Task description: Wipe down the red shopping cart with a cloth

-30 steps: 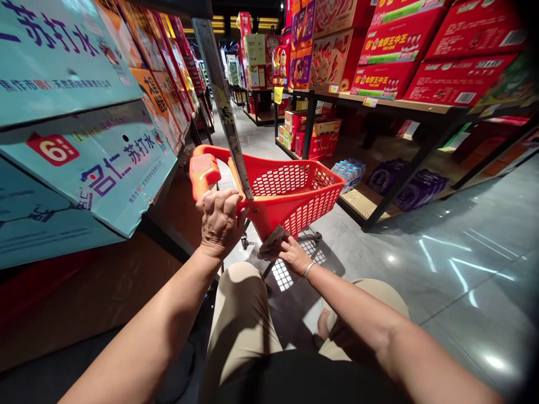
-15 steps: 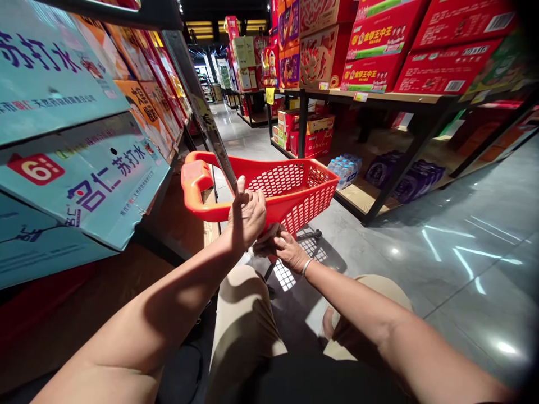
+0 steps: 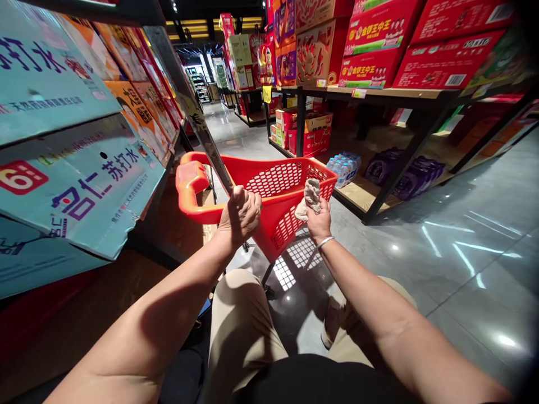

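A red plastic shopping basket on wheels stands in front of me, its sides pierced with rows of holes. My left hand is closed on the basket's near rim, beside the lower end of a worn metal bar that slants up to the left. In my right hand is a crumpled light-coloured cloth, held up against the basket's right side near its far corner. A bracelet circles the right wrist. The basket's inside shows no goods where it is visible.
Light-blue cartons are stacked close on the left. A black-framed shelf with red boxes runs along the right, bottled water packs on its lower board. Shiny grey floor lies between and to the right.
My right hand has moved from under the near rim up and right to the basket's side, and the cloth now shows clearly. My left hand has stayed on the rim.
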{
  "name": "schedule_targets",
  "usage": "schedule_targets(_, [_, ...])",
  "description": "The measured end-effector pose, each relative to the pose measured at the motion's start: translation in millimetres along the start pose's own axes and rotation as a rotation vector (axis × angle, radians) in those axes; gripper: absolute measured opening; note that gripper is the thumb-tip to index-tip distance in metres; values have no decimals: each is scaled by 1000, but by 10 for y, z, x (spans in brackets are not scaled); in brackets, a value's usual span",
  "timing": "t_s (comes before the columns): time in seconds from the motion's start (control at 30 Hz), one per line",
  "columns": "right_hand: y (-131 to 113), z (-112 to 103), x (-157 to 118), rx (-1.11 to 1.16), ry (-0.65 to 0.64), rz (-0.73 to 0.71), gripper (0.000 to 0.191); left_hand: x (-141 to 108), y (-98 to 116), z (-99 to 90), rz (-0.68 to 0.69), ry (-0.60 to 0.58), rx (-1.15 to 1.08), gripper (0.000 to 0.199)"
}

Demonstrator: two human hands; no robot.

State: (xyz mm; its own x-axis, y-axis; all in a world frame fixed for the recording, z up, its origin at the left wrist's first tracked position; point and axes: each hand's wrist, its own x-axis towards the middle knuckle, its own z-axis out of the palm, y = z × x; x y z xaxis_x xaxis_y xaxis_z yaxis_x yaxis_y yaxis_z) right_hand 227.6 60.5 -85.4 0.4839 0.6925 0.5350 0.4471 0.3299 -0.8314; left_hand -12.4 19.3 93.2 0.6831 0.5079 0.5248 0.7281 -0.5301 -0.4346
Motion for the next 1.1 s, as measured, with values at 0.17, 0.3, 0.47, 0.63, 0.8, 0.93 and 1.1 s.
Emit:
schedule_targets(0.17, [-406, 157, -596, -93, -256, -420, 53, -32, -13, -105, -4, -45, 61, 31])
schedule_targets(0.3, [-556, 129, -903, -119, -464, -650, 43, -113, -85, -181, -4, -64, 75, 29])
schedule_targets(0.47, [-544, 24, -357, -151, -427, -689, 31, -200, -198, -158, -37, -101, 72, 24])
schedule_targets(0.63, [-150, -388, 115, -316, -308, -462, 29, -229, -243, -130, -28, -34, 76, 31])
schedule_targets(0.8, [-66, -707, 397, -392, 65, -197, 39, -247, -241, -108, -31, 25, -12, 34])
schedule_targets(0.93, [-459, -486, 453, -351, -40, -239, 48, -262, -238, -97, -46, 7, -39, 32])
schedule_targets(1.1, [-1237, -63, 113, -266, -331, -362, 60, -273, -224, -119, -92, -18, -106, 37])
